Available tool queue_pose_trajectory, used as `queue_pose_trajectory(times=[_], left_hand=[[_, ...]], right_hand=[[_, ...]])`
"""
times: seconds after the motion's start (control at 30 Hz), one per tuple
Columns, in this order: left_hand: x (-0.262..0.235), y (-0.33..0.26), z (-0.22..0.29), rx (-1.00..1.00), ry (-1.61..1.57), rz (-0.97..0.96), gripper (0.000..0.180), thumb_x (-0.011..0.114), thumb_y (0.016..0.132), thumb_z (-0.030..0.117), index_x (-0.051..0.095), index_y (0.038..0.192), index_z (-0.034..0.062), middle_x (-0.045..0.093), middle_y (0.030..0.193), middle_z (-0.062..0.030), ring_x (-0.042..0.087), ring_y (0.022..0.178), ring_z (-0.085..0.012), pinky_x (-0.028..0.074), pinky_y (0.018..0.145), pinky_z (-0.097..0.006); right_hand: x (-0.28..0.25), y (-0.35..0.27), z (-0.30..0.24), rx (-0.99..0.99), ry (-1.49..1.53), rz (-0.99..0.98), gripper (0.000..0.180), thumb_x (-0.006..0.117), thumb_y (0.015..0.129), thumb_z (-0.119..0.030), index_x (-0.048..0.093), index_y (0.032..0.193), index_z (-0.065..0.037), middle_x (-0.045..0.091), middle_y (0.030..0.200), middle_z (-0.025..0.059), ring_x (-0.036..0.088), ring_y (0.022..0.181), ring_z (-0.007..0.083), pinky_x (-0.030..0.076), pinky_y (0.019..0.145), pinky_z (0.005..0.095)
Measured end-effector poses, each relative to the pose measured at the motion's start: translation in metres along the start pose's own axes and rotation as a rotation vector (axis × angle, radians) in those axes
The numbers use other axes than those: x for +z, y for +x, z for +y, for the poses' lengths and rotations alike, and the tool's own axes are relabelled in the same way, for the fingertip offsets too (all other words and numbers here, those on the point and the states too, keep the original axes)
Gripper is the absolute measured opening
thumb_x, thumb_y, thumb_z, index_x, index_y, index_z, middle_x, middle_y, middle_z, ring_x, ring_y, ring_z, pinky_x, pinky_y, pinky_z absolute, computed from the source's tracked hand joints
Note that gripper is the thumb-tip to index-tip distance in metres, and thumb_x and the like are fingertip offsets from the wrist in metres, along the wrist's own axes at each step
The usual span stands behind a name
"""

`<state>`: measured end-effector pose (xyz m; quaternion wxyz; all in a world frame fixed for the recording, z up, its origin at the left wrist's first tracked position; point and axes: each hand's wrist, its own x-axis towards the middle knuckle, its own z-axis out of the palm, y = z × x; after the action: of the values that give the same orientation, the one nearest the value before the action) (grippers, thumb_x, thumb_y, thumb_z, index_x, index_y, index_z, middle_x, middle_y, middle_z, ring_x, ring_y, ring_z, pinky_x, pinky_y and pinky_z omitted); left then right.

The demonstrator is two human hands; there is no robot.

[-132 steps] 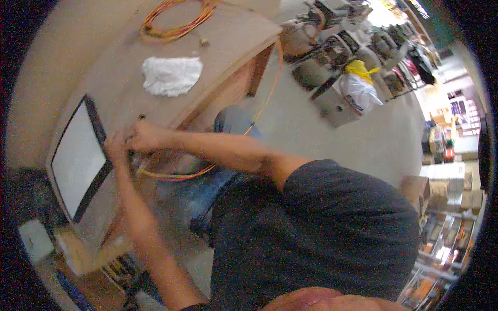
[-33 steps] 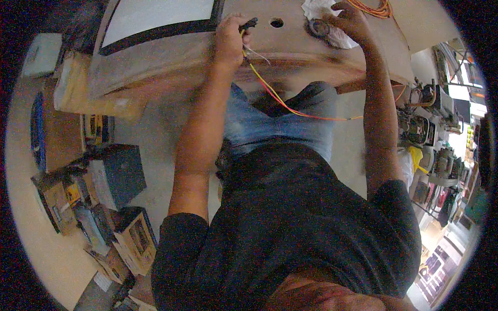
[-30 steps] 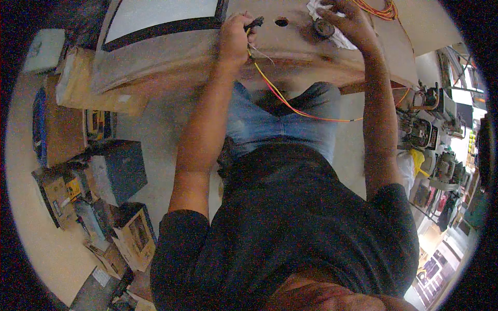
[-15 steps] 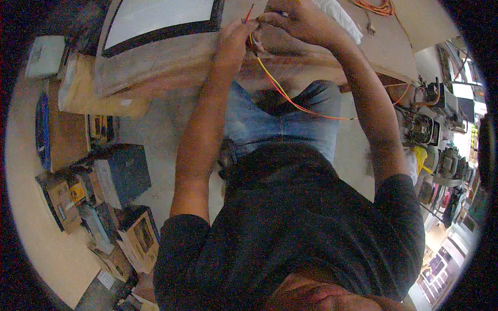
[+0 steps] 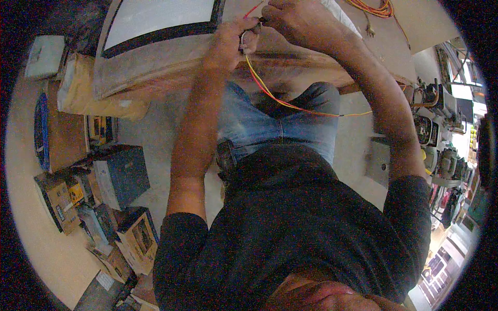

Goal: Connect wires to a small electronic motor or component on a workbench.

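Observation:
Over the near edge of the wooden table [image 5: 171, 65], my left hand [image 5: 236, 41] is closed around thin red and yellow wires [image 5: 258, 82]. A red wire end pokes up past its fingertips. From beneath this hand, the wires sag over my lap and run off to the right behind my right forearm. My right hand [image 5: 295, 23] is closed just beside the left fingertips. A small dark bit shows between the two hands, too small to name. What the right fingers grip is hidden.
A white panel with a black frame [image 5: 215, 18] lies at the table's left. Coiled orange wire [image 5: 381, 9] and a plug [image 5: 370, 31] are at its right. Cardboard boxes [image 5: 124, 173] crowd the floor to my left; machines [image 5: 436, 101] stand to my right.
My left hand has shifted slightly left, and the wires have moved with it. My right forearm has swung outward to the right. The hands are a little farther apart.

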<state>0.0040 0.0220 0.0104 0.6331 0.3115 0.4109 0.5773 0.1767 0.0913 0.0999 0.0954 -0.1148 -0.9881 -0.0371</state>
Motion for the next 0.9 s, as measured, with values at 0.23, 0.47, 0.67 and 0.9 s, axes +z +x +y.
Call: queue_pose_trajectory(times=[0.23, 0.47, 0.67, 0.9], left_hand=[[0.008, 0.001, 0.001, 0.101, 0.084, 0.037, 0.021, 0.058, 0.085, 0.026, 0.056, 0.081, 0.0056, 0.044, 0.058, 0.0013, 0.039, 0.047, -0.0074, 0.031, 0.042, -0.024], [0.014, -0.005, 0.010, 0.064, 0.142, 0.101, 0.021, 0.057, 0.084, 0.028, 0.057, 0.081, 0.0067, 0.047, 0.062, 0.0004, 0.044, 0.052, -0.0091, 0.036, 0.046, -0.026], [0.011, -0.016, 0.001, 0.256, 0.660, 0.087, 0.025, 0.057, 0.082, 0.029, 0.064, 0.088, 0.0056, 0.055, 0.075, -0.0015, 0.052, 0.060, -0.0128, 0.045, 0.054, -0.029], [0.028, -0.031, 0.016, 0.064, 0.758, 0.171, 0.028, 0.059, 0.083, 0.031, 0.066, 0.090, 0.0042, 0.060, 0.077, -0.0039, 0.054, 0.062, -0.0130, 0.046, 0.056, -0.028]], right_hand=[[0.008, 0.010, 0.008, 0.127, -0.051, -0.063, 0.017, 0.051, 0.082, -0.013, 0.057, 0.091, 0.000, 0.060, 0.078, 0.0175, 0.062, 0.074, 0.0346, 0.050, 0.062, 0.0427], [0.031, -0.021, 0.027, 0.376, 0.570, 0.355, 0.039, 0.058, 0.086, -0.038, 0.064, 0.099, -0.002, 0.067, 0.088, 0.0119, 0.064, 0.083, 0.0234, 0.050, 0.077, 0.0350], [0.044, -0.027, 0.009, 0.589, 1.275, 0.109, 0.040, 0.053, 0.092, -0.036, 0.066, 0.088, 0.001, 0.064, 0.080, 0.0055, 0.056, 0.075, 0.0147, 0.043, 0.077, 0.0286], [0.029, -0.025, 0.007, 0.351, 1.140, 0.102, 0.031, 0.057, 0.089, -0.028, 0.066, 0.082, 0.001, 0.060, 0.070, 0.0033, 0.054, 0.069, 0.0121, 0.042, 0.072, 0.0263]])
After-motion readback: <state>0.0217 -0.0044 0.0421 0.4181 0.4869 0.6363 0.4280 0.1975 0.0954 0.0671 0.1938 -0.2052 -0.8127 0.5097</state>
